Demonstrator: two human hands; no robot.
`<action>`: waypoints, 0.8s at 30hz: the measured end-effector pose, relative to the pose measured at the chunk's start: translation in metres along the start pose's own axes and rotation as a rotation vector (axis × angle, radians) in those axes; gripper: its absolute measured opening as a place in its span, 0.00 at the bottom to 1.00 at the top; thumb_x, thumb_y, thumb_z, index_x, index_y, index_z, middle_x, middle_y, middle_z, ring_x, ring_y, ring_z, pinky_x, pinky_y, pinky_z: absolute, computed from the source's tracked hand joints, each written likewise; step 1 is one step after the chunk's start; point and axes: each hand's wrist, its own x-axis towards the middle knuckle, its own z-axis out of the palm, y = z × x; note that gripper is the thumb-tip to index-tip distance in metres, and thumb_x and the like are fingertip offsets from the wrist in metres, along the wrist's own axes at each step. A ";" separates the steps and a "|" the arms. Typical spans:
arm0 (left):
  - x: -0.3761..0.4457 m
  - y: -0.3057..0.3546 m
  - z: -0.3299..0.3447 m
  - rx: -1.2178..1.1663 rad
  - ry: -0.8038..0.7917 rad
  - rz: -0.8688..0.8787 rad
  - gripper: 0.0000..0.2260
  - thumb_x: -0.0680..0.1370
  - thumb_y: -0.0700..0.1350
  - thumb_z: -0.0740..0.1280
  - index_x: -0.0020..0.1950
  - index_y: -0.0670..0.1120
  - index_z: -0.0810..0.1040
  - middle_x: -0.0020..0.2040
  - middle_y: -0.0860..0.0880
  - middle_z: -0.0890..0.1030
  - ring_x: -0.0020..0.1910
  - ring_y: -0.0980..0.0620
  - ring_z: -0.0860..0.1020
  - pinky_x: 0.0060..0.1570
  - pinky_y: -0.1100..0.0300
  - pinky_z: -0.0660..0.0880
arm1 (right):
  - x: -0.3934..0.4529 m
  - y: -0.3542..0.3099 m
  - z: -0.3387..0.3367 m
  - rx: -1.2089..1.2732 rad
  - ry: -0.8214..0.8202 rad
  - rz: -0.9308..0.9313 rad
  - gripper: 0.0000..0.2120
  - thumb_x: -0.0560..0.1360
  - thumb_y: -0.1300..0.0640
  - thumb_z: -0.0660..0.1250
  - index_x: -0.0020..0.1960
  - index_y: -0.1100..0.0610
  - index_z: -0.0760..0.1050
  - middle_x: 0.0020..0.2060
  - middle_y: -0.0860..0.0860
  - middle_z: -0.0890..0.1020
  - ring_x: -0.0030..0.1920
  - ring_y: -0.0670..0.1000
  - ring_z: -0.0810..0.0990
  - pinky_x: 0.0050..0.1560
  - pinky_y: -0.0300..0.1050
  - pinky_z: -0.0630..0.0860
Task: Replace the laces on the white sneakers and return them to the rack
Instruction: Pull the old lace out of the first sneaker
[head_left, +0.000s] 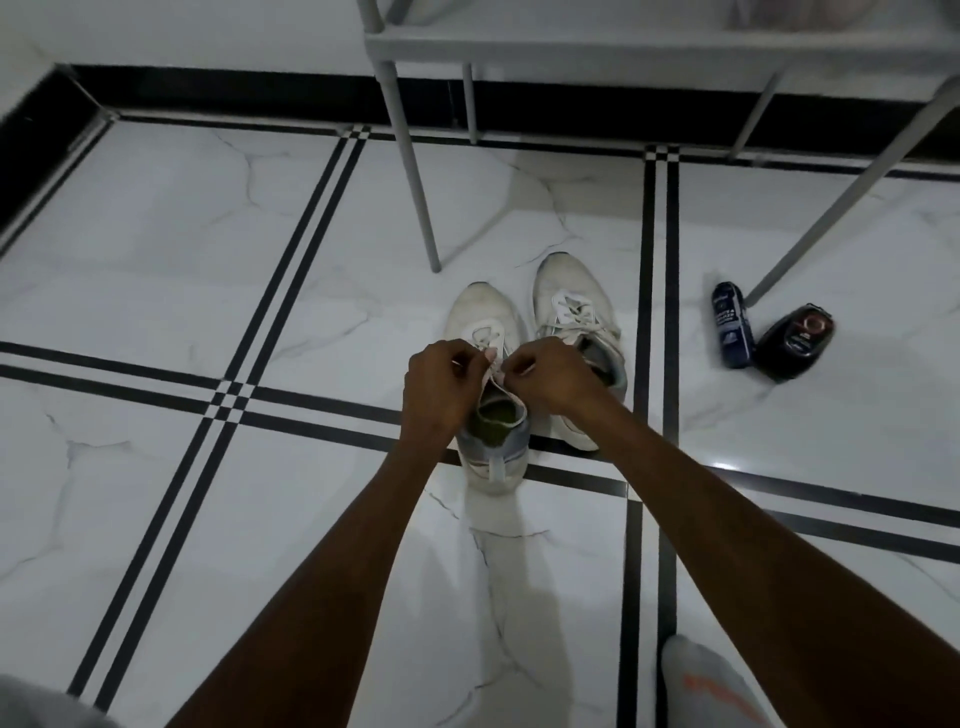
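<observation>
The lace (496, 370) of the near sneaker (491, 395) is pinched by the left hand (436, 387) and right hand (553, 376), so lacing appears under way. Tightening seems called for next, then the rack (649, 39).

Colours and patterns, floor level
Floor (156, 234): white marble-look tile, grey veining, paired black stripes forming a grid. Near sneaker (491, 415): off-white, grey-blue heel, green insole. Far sneaker (574, 312): off-white, white laces, grey lining. Rack (623, 41): light grey. Bottle (732, 325): dark blue, white print. Tin (795, 340): black, red emblem. Skirting (260, 93): black
</observation>
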 end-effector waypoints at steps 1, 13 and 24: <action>0.001 0.001 -0.001 0.000 -0.032 -0.019 0.10 0.77 0.54 0.73 0.46 0.47 0.85 0.41 0.52 0.85 0.40 0.56 0.82 0.45 0.61 0.78 | 0.000 0.002 0.001 -0.005 -0.012 0.002 0.09 0.74 0.55 0.73 0.51 0.59 0.85 0.47 0.54 0.86 0.49 0.52 0.84 0.53 0.46 0.80; 0.011 -0.021 -0.057 -0.952 0.565 -0.613 0.05 0.78 0.36 0.72 0.46 0.38 0.77 0.44 0.37 0.83 0.39 0.44 0.84 0.36 0.52 0.84 | -0.018 0.004 0.006 -0.241 0.052 -0.102 0.10 0.73 0.57 0.71 0.46 0.64 0.84 0.39 0.61 0.84 0.42 0.59 0.83 0.42 0.46 0.78; -0.033 -0.036 -0.016 -0.204 0.375 -0.374 0.33 0.75 0.53 0.75 0.74 0.39 0.68 0.63 0.38 0.75 0.63 0.41 0.74 0.63 0.48 0.73 | -0.002 0.000 0.008 -0.117 0.016 -0.215 0.16 0.70 0.54 0.78 0.56 0.57 0.84 0.50 0.56 0.83 0.46 0.48 0.79 0.46 0.37 0.71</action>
